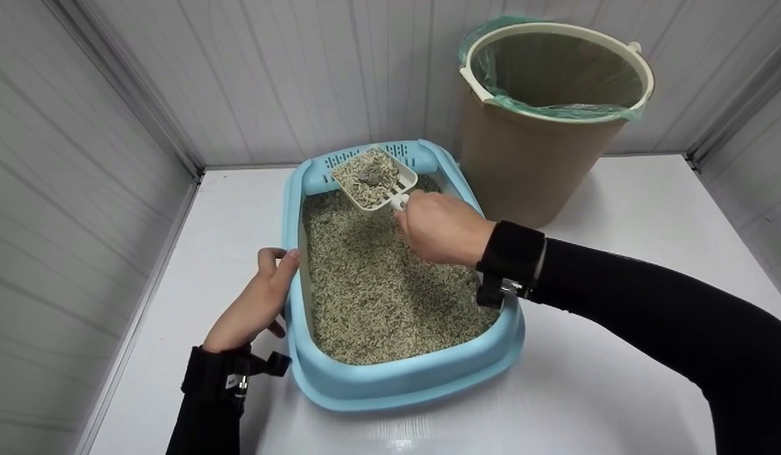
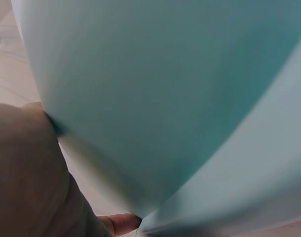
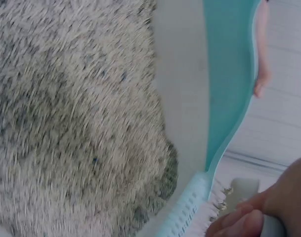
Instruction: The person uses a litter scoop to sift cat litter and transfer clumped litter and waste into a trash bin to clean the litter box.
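Observation:
A light blue litter box (image 1: 403,379) filled with pellet litter (image 1: 378,303) stands on the white table. Above its far part, my right hand (image 1: 444,227) grips the short handle of a white litter scoop (image 1: 405,177). Litter and a darker grey clump (image 1: 370,175) fill the scoop. In the right wrist view, the fingers (image 3: 239,222) curl round the handle at lower right, with pellets beside them. My left hand (image 1: 258,300) holds the box's left rim, thumb on top and fingers at the outer side. One fingertip (image 2: 123,223) shows at the box's lower edge in the left wrist view.
A tall brown bin (image 1: 523,164) lined with a green bag (image 1: 561,111) stands behind the box at right, its mouth uncovered. Grey panelled walls (image 1: 289,76) enclose the white table (image 1: 643,253) at the back and both sides.

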